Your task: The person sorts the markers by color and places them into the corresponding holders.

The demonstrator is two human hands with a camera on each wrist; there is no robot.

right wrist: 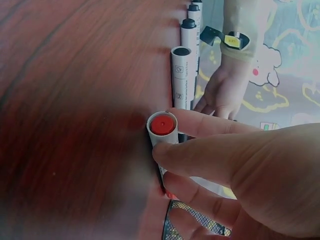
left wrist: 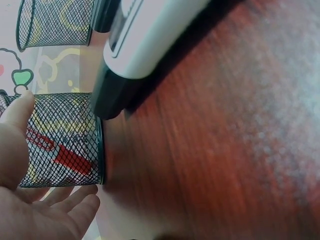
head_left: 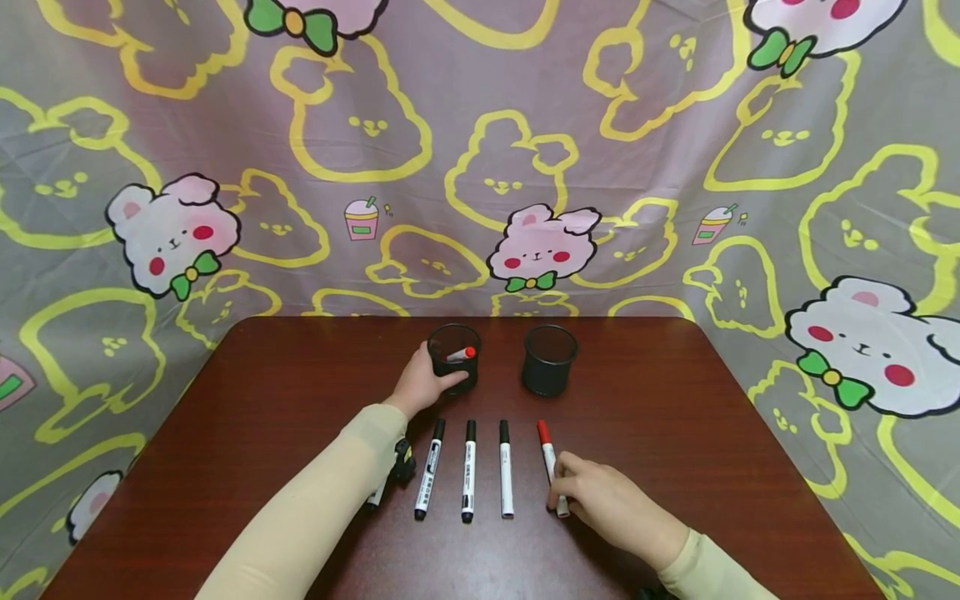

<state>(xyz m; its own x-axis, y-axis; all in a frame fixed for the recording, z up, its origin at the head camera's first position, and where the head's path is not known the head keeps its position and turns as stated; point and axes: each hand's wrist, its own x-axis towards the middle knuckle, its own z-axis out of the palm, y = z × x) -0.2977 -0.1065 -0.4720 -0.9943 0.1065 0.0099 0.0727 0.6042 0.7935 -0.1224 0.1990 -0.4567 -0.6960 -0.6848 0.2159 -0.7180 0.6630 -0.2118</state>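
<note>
My left hand point(head_left: 418, 385) grips a black mesh pen cup point(left wrist: 70, 120) from its left side, thumb across the front and fingers around the far side. Inside that cup leans a red-capped marker point(head_left: 461, 354), visible through the mesh in the left wrist view. At the right end of a row of markers, my right hand point(head_left: 618, 508) pinches the lower end of another red-capped marker point(head_left: 547, 446) between thumb and fingers. This marker lies along the tabletop, its red cap pointing away from me. The right wrist view shows its red end plug point(right wrist: 162, 125) close up.
A second black mesh cup point(head_left: 550, 367) stands right of the gripped one. Black-capped markers point(head_left: 430, 471) lie side by side between my arms, one point(head_left: 377, 497) partly hidden under the left forearm. A patterned curtain point(head_left: 420, 200) hangs behind the brown table point(head_left: 645, 400).
</note>
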